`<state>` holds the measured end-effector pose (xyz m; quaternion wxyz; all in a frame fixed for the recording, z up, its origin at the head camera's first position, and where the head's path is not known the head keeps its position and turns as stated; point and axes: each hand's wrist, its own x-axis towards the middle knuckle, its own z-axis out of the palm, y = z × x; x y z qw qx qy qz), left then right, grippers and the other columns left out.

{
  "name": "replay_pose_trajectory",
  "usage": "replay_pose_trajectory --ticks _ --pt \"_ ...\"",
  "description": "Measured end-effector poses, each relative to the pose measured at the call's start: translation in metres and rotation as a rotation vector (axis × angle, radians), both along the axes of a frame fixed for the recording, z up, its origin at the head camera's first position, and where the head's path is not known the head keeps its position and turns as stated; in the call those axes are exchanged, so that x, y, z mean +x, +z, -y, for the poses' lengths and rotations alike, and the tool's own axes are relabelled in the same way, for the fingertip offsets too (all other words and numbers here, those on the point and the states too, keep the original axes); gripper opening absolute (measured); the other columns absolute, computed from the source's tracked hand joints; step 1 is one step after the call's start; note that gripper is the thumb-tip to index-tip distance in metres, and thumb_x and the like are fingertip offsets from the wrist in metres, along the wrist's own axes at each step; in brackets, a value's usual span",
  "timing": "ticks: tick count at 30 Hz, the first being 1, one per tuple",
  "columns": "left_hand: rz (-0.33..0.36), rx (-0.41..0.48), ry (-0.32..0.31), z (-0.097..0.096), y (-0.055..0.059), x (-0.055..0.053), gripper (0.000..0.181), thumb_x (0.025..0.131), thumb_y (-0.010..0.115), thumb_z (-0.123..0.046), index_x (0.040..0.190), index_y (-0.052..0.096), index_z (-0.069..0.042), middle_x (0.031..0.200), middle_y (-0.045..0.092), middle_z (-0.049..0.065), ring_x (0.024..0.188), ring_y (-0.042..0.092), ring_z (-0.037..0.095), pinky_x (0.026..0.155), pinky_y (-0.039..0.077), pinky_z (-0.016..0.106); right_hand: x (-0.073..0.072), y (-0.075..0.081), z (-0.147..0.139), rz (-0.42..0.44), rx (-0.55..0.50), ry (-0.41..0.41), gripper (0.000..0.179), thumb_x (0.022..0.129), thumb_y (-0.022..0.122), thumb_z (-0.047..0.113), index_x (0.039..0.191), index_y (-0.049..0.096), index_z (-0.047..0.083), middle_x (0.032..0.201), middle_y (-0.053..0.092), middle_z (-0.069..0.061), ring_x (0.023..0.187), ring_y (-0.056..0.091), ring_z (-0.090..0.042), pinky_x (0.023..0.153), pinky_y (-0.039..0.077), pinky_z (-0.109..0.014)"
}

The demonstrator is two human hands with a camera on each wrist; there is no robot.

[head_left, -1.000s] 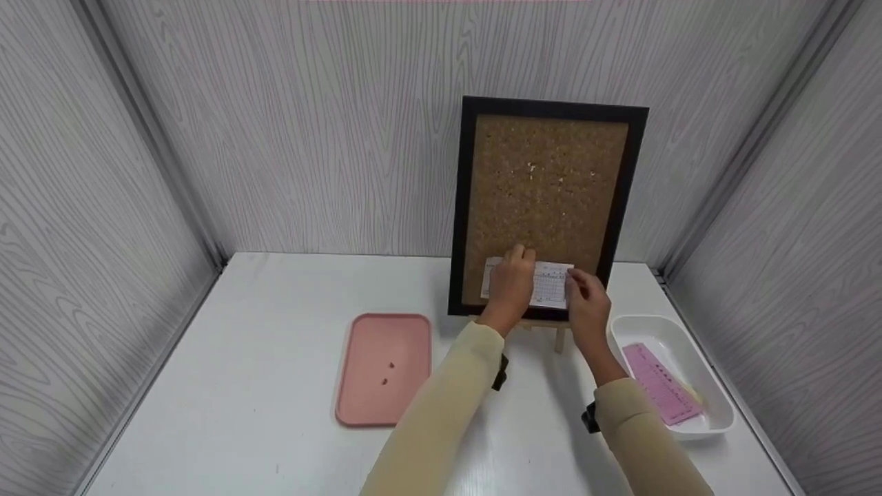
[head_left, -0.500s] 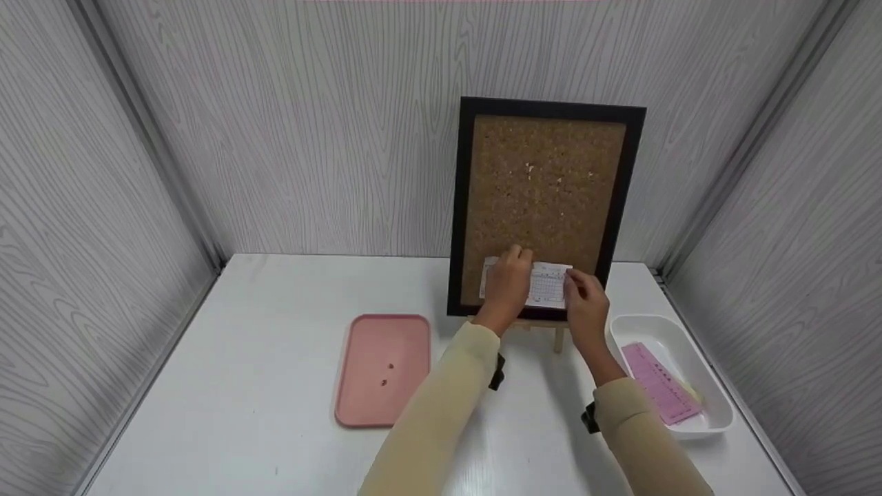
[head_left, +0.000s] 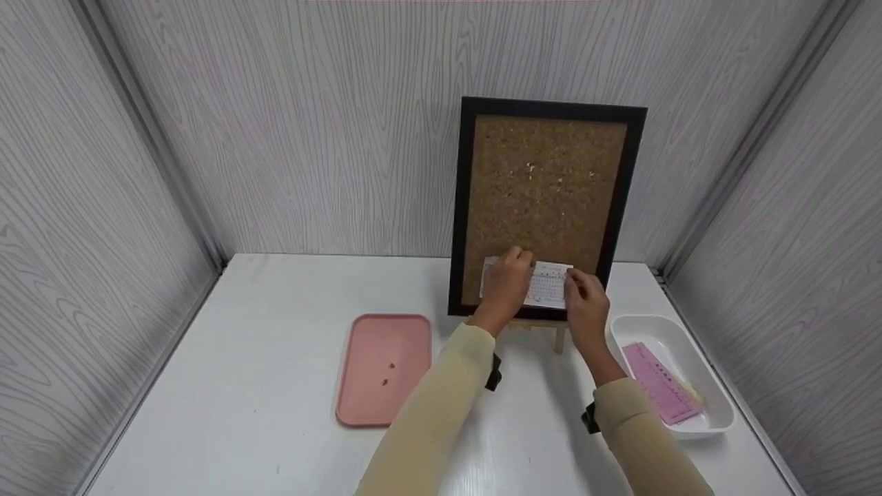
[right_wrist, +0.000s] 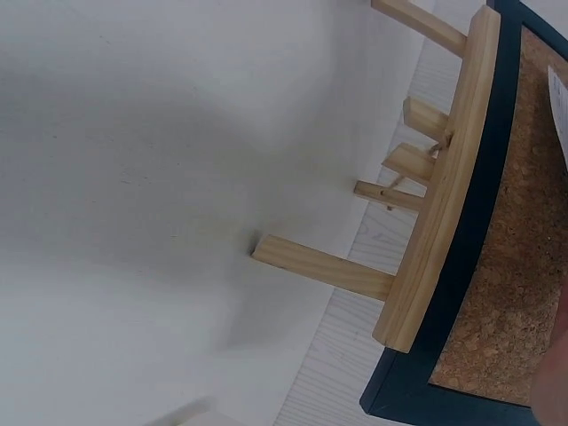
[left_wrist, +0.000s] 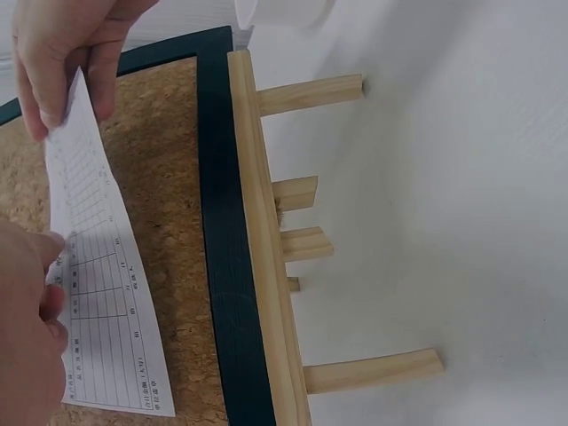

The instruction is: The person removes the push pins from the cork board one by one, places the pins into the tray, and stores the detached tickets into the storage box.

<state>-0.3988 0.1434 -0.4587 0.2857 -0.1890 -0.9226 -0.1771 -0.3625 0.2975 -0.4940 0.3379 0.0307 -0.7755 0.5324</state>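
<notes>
A white paper form (head_left: 549, 287) printed with a grid lies against the lower part of a black-framed corkboard (head_left: 544, 200). My right hand (head_left: 588, 303) pinches its right end between thumb and fingers; in the left wrist view that end bows away from the cork. Bent fingers of my left hand (head_left: 508, 284) are at the sheet's upper edge and cover its left-middle part. I cannot tell what, if anything, the left fingertips pinch. The left wrist view shows the form (left_wrist: 111, 293) with rows of printed characters. Only a corner of the paper (right_wrist: 559, 111) enters the right wrist view.
The corkboard stands on a small wooden easel (left_wrist: 266, 248) with legs jutting forward. Left of the arms, a pink tray (head_left: 368, 406) holds two small brown bits. A white bin (head_left: 651, 325) at the right contains pink printed slips (head_left: 658, 382) and something yellowish.
The left wrist and forearm have shifted slightly left, while the left fingers stay at the paper's upper edge. My right hand and the form keep almost the same place.
</notes>
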Motion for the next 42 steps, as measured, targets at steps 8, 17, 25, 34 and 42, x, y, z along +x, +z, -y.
replay_pose_trajectory --ticks 8,17,25,34,42 --pt "0.046 0.085 -0.037 0.017 -0.002 0.003 0.015 0.102 0.06 -0.026 0.107 0.072 -0.019 0.103 0.068 -0.003 0.087 0.069 0.008 0.073 0.057 0.023 0.002 0.001 0.004 0.032 -0.01 0.004 0.027 0.102 0.059 0.018 0.122 0.069 0.002 0.11 0.064 -0.012 0.094 0.055 -0.015 0.079 0.044 -0.02" --pt "0.074 0.301 -0.109 0.053 -0.006 0.026 0.008 0.099 0.066 -0.02 0.103 0.072 -0.016 0.102 0.072 -0.002 0.089 0.069 0.011 0.076 0.057 0.027 0.013 0.005 0.0 0.038 0.011 -0.002 0.027 0.103 0.058 0.017 0.124 0.068 0.003 0.112 0.064 -0.01 0.094 0.054 -0.013 0.077 0.044 -0.017" --pt "0.163 0.43 -0.141 0.104 -0.017 0.049 0.011 0.097 0.069 -0.019 0.105 0.074 -0.013 0.101 0.072 0.001 0.09 0.068 0.013 0.077 0.056 0.031 0.027 0.014 -0.009 0.022 0.013 -0.004 0.027 0.103 0.059 0.019 0.124 0.069 0.005 0.118 0.065 -0.009 0.103 0.055 -0.011 0.086 0.043 -0.016" --pt "0.248 0.534 -0.127 0.149 -0.044 0.077 0.013 0.096 0.069 -0.016 0.106 0.074 -0.01 0.103 0.072 0.001 0.088 0.066 0.014 0.075 0.054 0.034 0.043 0.019 -0.018 0.05 0.007 -0.033 0.029 0.104 0.056 0.021 0.126 0.068 0.007 0.12 0.063 -0.007 0.102 0.054 -0.01 0.085 0.043 -0.014" --pt "0.328 0.559 -0.038 0.185 -0.062 0.097 0.01 0.096 0.069 -0.02 0.104 0.075 -0.017 0.1 0.073 -0.004 0.079 0.062 0.011 0.07 0.053 0.031 0.064 0.017 -0.04 0.026 -0.004 -0.07 0.029 0.104 0.056 0.02 0.127 0.068 0.006 0.121 0.063 -0.006 0.103 0.054 -0.008 0.086 0.043 -0.013"
